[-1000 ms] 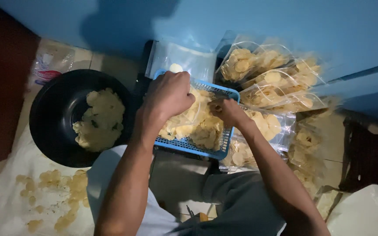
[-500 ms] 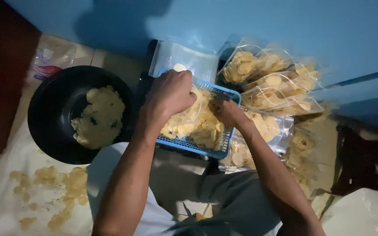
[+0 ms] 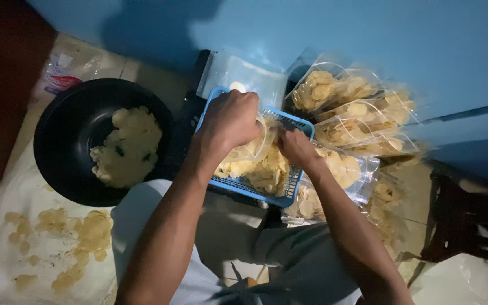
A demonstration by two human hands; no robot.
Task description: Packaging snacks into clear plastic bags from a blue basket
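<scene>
— What did the head view show at the hands?

— The left hand [image 3: 230, 120] was clenched on the top of a clear plastic bag [image 3: 253, 148] of pale chips, and the right hand [image 3: 295, 146] pinched that bag's edge. The bag stood in a blue basket [image 3: 289, 193] on the person's lap.

— Around them?

— A black bowl [image 3: 66, 141] of chips sat left, loose chips [image 3: 80, 237] lay on white cloth, and filled bags [image 3: 357, 116] were stacked right, against the blue wall [image 3: 368, 34].
</scene>
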